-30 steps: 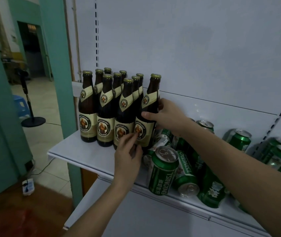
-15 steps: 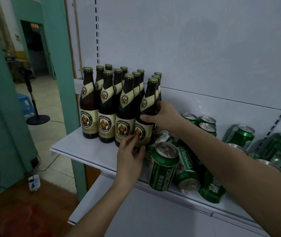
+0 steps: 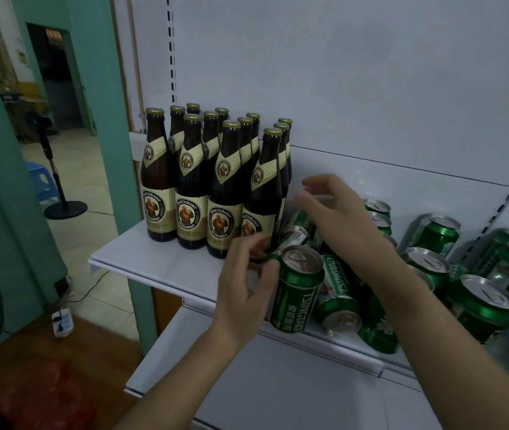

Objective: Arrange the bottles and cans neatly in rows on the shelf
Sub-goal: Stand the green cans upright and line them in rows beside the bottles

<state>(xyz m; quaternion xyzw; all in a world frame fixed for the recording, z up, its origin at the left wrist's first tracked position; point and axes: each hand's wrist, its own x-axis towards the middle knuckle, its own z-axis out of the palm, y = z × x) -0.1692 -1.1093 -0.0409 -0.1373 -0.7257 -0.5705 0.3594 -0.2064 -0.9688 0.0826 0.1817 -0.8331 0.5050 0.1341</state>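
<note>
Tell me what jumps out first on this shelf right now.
The brown bottles stand upright in tight rows at the shelf's left end. Right of them, green cans lie jumbled, many tipped over. Both hands hover between the two groups, the left hand beside an upright can.

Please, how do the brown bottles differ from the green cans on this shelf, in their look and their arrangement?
The brown bottles are tall, dark glass with cream labels and gold caps; the green cans are short, green metal with silver tops. The bottles all stand upright in tidy rows at the left end of the shelf; the cans form a loose heap, some upright, several lying on their sides. Both share the same shelf.
</note>
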